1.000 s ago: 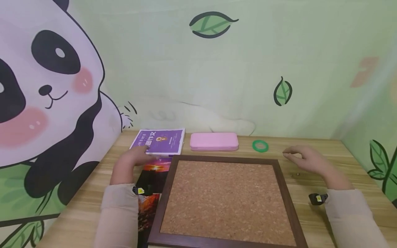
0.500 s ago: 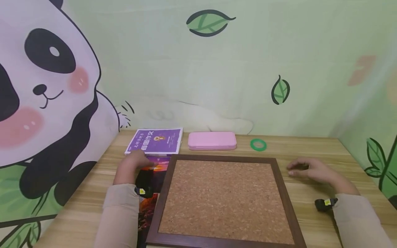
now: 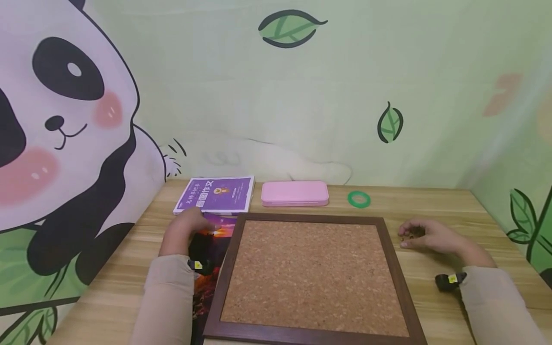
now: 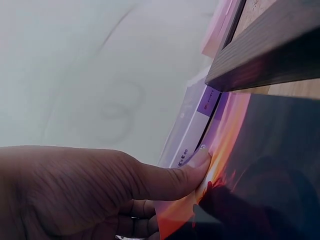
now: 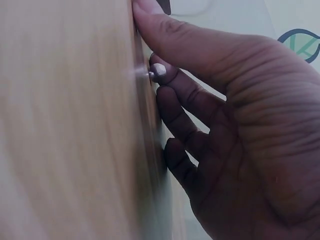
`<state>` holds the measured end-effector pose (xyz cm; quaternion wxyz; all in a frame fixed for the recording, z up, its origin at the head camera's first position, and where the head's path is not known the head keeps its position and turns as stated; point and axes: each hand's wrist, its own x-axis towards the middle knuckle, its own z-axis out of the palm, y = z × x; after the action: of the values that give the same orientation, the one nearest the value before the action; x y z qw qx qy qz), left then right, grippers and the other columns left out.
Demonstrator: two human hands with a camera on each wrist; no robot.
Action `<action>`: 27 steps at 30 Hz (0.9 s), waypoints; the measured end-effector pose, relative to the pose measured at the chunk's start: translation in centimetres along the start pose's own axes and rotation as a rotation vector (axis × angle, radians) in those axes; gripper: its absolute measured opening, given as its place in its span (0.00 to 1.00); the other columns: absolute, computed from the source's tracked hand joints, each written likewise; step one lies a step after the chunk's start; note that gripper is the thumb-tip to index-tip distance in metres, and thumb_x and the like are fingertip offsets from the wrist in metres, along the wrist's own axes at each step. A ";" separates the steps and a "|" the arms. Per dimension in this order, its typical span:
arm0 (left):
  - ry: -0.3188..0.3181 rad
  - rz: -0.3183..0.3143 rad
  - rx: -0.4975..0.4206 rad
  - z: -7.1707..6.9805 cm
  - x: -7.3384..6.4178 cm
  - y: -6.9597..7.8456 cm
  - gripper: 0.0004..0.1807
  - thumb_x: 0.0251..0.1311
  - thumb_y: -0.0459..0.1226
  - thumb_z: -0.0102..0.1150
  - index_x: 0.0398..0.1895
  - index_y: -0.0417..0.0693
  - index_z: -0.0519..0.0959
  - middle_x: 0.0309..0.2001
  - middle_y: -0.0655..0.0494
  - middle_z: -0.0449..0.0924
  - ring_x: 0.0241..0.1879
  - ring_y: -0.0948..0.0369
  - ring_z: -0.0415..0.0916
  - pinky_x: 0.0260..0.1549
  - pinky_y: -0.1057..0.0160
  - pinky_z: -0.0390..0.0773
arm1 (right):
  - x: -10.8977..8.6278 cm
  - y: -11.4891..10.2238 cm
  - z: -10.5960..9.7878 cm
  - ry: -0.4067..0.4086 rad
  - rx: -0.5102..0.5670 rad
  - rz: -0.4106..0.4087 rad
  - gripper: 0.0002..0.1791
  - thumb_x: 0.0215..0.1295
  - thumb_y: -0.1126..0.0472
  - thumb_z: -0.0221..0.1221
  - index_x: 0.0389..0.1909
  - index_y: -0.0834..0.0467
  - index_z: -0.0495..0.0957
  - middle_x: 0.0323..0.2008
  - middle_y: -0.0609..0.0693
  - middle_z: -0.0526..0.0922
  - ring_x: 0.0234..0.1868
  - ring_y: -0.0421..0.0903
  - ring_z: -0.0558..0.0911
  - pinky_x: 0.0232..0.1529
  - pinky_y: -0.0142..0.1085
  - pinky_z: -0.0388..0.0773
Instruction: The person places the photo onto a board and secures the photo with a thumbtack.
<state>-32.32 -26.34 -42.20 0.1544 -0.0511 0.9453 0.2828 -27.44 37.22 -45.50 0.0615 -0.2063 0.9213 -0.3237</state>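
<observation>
My left hand (image 3: 183,229) pinches the upper left edge of a glossy sunset print (image 4: 280,160), thumb on top and fingers beneath. The print lies left of a cork board (image 3: 312,278) with a dark brown frame, whose corner overhangs it in the left wrist view. Off the board's right side, my right hand (image 3: 437,235) is low over the table, thumb and fingers bent and apart. Small brass-coloured pieces show between them in the head view. Up close, a shiny metal thumbtack (image 5: 158,72) sits by the fingertips, with the thumb away from it.
Along the back of the table (image 3: 444,201) lie a purple book (image 3: 228,194), a pink pencil case (image 3: 295,193) and a green tape roll (image 3: 359,199). Behind them stands a pale green wall (image 3: 345,96) printed with a panda and leaves.
My left hand has come down off the book onto the print's upper edge. The right hand has shifted slightly towards me, its fingers now bent around the small brass pieces.
</observation>
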 end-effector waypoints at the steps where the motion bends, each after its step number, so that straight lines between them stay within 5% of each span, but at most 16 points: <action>1: -0.002 0.002 -0.001 0.0 0.0 0.0 0.31 0.55 0.44 0.72 0.51 0.25 0.76 0.40 0.40 0.80 0.40 0.47 0.75 0.52 0.46 0.73 | 0.0 0.0 0.0 -0.001 0.006 -0.003 0.15 0.61 0.54 0.70 0.45 0.55 0.82 0.44 0.46 0.82 0.49 0.45 0.77 0.51 0.41 0.72; 11: -0.025 -0.011 -0.071 -0.1 -0.1 -0.1 0.32 0.58 0.43 0.71 0.57 0.27 0.73 0.47 0.37 0.79 0.45 0.45 0.75 0.58 0.42 0.70 | 0.4 0.0 0.1 0.006 -0.001 0.018 0.07 0.64 0.55 0.68 0.39 0.53 0.83 0.38 0.43 0.84 0.44 0.42 0.78 0.46 0.38 0.73; 18: 0.002 0.043 0.000 0.0 0.2 -0.5 0.33 0.59 0.44 0.68 0.57 0.25 0.73 0.47 0.35 0.79 0.45 0.44 0.74 0.58 0.41 0.69 | 0.4 0.0 0.2 0.013 -0.014 0.039 0.08 0.65 0.54 0.67 0.39 0.53 0.83 0.38 0.44 0.84 0.42 0.43 0.78 0.44 0.36 0.73; 27: -0.010 0.031 -0.057 0.1 0.7 -0.8 0.32 0.61 0.42 0.65 0.62 0.28 0.70 0.52 0.34 0.76 0.49 0.42 0.73 0.60 0.39 0.68 | 0.3 0.3 0.1 0.035 -0.036 0.051 0.07 0.64 0.54 0.68 0.36 0.52 0.83 0.36 0.43 0.84 0.41 0.41 0.78 0.43 0.35 0.73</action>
<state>-32.78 -26.95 -42.85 0.1531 -0.0393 0.9368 0.3121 -27.82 37.24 -45.80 0.0499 -0.1781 0.9329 -0.3091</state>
